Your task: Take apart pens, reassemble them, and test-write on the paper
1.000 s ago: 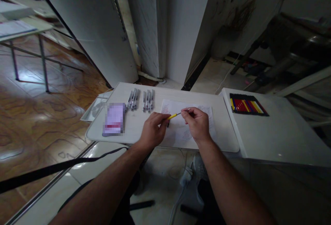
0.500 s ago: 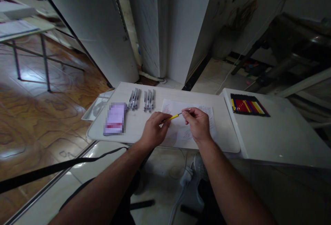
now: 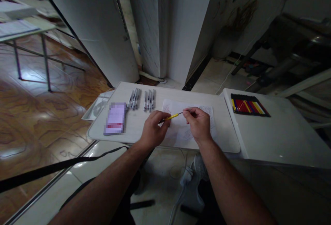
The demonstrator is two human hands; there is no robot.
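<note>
Above the scribbled paper (image 3: 178, 128), my two hands hold a slim yellow pen-like thing (image 3: 171, 117) with a thin dark shaft. My left hand (image 3: 155, 128) is closed around its yellow end, and a dark tip shows between the fingers. At the other end, my right hand (image 3: 199, 123) pinches the thin shaft, whose tip is partly hidden by the fingers. Two groups of clear pens, one group of pens (image 3: 133, 99) to the left and another group of pens (image 3: 149, 100) nearer the paper, lie beyond my left hand.
A phone with a blurred-out screen (image 3: 115, 118) lies at the left of the white table (image 3: 134, 128). On the adjoining white surface (image 3: 281, 138) at right rests a black tray (image 3: 264, 114) of red, yellow and blue sticks. Tall pale panels (image 3: 178, 28) stand behind the table.
My left fingers have shifted on the yellow pen-like thing, so more of it and a dark end now show. The right hand has barely moved.
</note>
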